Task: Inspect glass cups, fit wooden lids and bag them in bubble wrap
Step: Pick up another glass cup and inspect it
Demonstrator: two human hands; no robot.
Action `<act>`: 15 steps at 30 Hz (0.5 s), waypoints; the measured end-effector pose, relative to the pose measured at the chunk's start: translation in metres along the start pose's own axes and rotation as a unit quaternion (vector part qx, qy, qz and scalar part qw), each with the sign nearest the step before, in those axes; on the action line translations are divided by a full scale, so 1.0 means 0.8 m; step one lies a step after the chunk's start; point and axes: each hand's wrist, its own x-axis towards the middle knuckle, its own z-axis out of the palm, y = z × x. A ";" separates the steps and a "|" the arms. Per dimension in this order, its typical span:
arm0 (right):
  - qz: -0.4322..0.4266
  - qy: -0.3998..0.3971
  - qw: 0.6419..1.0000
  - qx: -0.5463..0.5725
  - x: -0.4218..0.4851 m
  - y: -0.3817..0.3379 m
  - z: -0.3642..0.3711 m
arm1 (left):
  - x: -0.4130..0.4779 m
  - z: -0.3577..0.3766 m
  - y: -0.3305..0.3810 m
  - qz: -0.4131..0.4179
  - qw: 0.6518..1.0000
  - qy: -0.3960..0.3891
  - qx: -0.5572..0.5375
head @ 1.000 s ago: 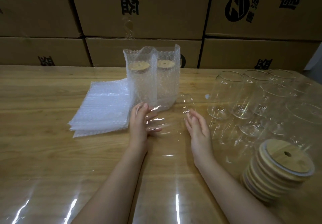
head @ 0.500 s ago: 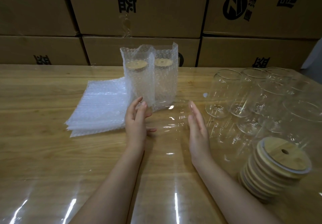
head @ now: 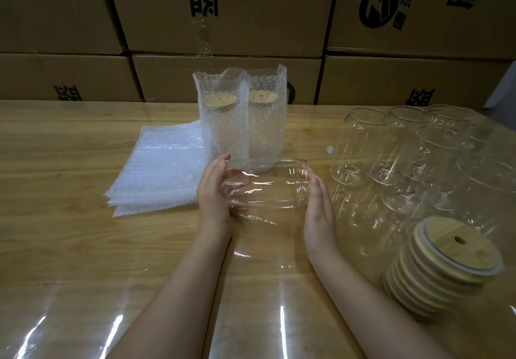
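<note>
A clear glass cup (head: 269, 188) lies sideways in the air just above the wooden table (head: 69, 233), held between both hands. My left hand (head: 216, 196) cups one end, with fingers and thumb curled round it. My right hand (head: 318, 208) presses flat against the other end with straight fingers. Two lidded cups in bubble-wrap bags (head: 240, 124) stand upright just behind the hands. A stack of flat bubble-wrap bags (head: 162, 168) lies to the left. A leaning stack of wooden lids (head: 444, 266) with holes sits at the right.
Several bare glass cups (head: 360, 146) stand grouped at the right rear of the table. Stacked cardboard boxes (head: 223, 9) form a wall along the table's far edge. A glossy clear sheet covers the tabletop.
The hands have moved apart, and the glass cup has turned to lie sideways between them. The right hand has gone from resting over the cup to pressing flat on its end.
</note>
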 end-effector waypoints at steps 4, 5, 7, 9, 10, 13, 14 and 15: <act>-0.001 -0.005 1.000 -0.021 0.000 0.004 -0.001 | 0.003 -0.001 -0.002 0.014 0.999 0.030 -0.020; 0.002 -0.004 1.000 -0.022 0.000 0.006 -0.001 | 0.004 -0.002 -0.003 0.016 0.999 0.035 -0.026; 0.011 -0.001 1.000 -0.023 0.001 0.008 -0.001 | 0.005 -0.002 -0.005 0.019 0.998 0.043 -0.031; 0.020 -0.004 0.999 -0.026 0.002 0.009 -0.001 | 0.005 0.000 -0.007 0.030 0.998 0.053 -0.028; 0.020 -0.007 0.999 -0.030 0.002 0.009 -0.002 | 0.005 0.000 -0.008 0.042 0.997 0.060 -0.024; 0.019 -0.014 0.999 -0.028 0.004 0.011 -0.003 | 0.006 0.001 -0.011 0.064 0.995 0.080 -0.007; 0.018 -0.017 0.999 -0.026 0.003 0.010 -0.002 | 0.006 0.001 -0.011 0.065 0.994 0.085 -0.003; 0.015 -0.020 0.999 -0.026 0.003 0.009 -0.002 | 0.007 0.001 -0.012 0.066 0.994 0.089 0.002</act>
